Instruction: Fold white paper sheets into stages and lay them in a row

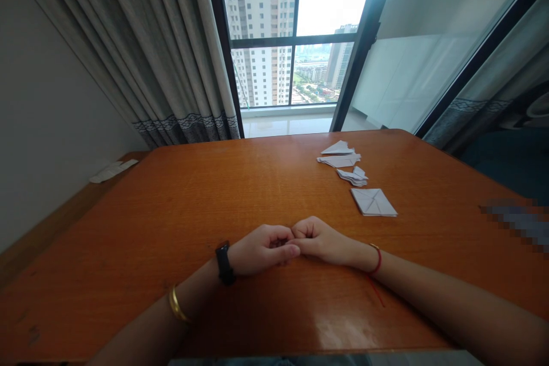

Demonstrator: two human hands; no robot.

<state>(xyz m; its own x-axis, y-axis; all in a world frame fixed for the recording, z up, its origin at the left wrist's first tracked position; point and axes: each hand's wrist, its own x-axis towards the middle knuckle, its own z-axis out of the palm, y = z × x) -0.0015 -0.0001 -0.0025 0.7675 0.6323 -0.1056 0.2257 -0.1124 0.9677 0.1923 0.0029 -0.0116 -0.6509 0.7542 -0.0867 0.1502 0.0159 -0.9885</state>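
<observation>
My left hand (pixel 266 250), with a black watch on its wrist, rests near the front of the wooden table (pixel 193 211). Its fingers are curled and its thumb lies against the fingers of my right hand (pixel 319 240). The right hand is closed too, and the two meet at the fingertips. No object shows between them. Beyond the right hand lies a folded white paper square (pixel 374 202) with crossing creases. Farther back are a small folded paper piece (pixel 354 176), a long folded paper piece (pixel 341 160) and a pointed folded paper piece (pixel 338 148).
A blurred, pixelated item (pixel 518 220) lies at the table's right edge. Some pale paper (pixel 114 171) rests on a ledge at the left wall. Grey curtains (pixel 171 57) hang behind the table on the left, beside an opening towards a window (pixel 326 74).
</observation>
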